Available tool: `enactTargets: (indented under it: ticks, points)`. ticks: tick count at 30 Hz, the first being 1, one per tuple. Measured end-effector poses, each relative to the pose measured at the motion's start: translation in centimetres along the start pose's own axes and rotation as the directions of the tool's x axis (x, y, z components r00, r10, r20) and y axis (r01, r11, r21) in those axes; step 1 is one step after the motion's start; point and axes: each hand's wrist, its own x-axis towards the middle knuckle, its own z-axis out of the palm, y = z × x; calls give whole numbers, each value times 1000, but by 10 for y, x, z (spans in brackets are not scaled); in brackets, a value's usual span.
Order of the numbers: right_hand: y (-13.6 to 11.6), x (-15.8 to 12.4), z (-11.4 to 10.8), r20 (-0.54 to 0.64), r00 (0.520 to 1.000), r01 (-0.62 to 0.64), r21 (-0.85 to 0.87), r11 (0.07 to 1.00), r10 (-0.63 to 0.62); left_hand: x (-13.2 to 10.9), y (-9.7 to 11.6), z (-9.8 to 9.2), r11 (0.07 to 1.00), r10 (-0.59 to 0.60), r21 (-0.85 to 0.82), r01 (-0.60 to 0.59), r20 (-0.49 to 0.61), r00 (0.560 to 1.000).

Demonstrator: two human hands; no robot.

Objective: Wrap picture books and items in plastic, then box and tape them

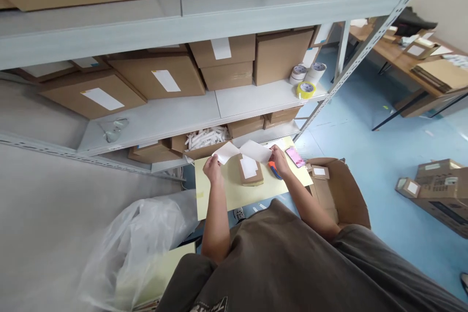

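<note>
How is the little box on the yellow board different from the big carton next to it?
The small box is closed, with a white label on top; the big carton stands open. The small box lies on the yellow board; the big carton sits on the blue floor and holds little labelled boxes. Both are brown cardboard.
</note>
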Motion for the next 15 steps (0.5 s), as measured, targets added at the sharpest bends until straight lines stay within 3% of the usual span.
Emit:
enactTargets:
  ticks: [2,4,10,15]
  points:
    - [9,6,23,-79,997,-18,72,997,24,20,6,-25,1000,20,23,-19,-49,999]
    - [20,14,48,-66,996,-52,80,995,57,34,12,-47,999,27,29,-25,-56,998]
    - [57,52,117,-56,990,-127,63,990,131,56,20,-98,999,28,40,-32,93,995]
    - [77,101,174,-63,986,-152,91,984,157,64,19,-144,992,47,112,-65,162,986]
